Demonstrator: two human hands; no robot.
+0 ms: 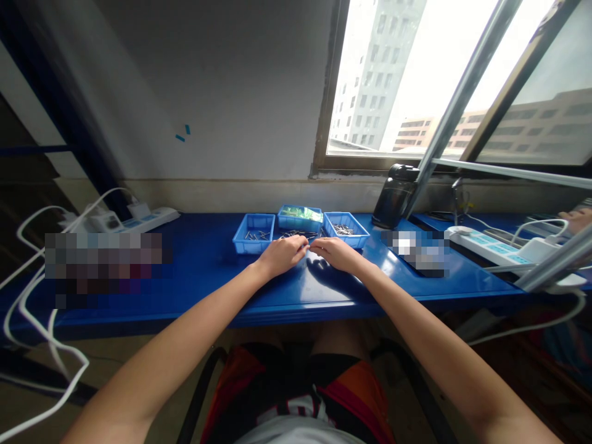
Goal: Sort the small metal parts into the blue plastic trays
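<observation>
Both my hands meet over the middle of the blue table [198, 271], fingertips almost touching. My left hand [284, 254] is closed in a pinch, and so is my right hand [337, 253]. Whatever small thing lies between the fingertips is too small to name. Just beyond the fingers is a loose pile of thin metal pieces [296, 234]. A blue tray [252, 247] with a few metal pieces stands to the left, and another blue tray [361, 240] with more of them to the right. Behind the pile, a third blue tray [285, 222] holds a green-and-white packet [303, 214].
A black bottle [394, 197] stands near the window, with a dark, partly blurred object [428, 268] in front of it. Power strips with white cables lie left [155, 219] and right [490, 246]. A metal post [456, 98] rises at right. Another person's hand [578, 219] shows far right.
</observation>
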